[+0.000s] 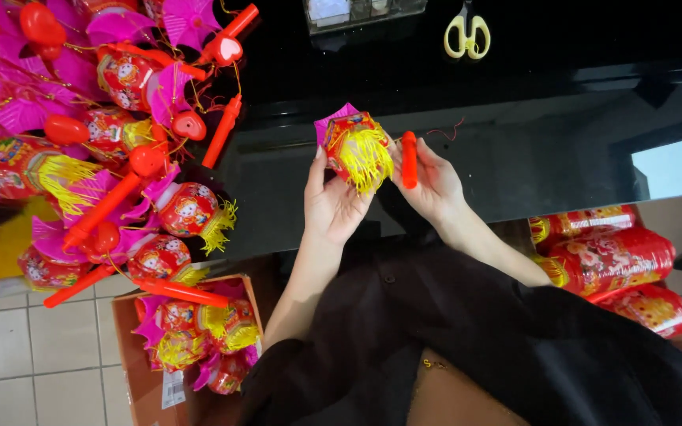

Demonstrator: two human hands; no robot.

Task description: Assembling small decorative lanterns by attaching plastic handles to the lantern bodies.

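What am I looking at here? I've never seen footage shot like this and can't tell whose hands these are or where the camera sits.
There is one picture, taken by a camera worn on a person's head, looking down at their own two bare hands over a black counter. No machine is involved. The left hand holds a small red lantern with a yellow fringe and a pink paper backing. The right hand holds a red stick beside it. To the left lies a pile of lanterns of the same kind, with more in a box on the floor. Yellow scissors lie at the counter's far side. Red rolls lie on the right.
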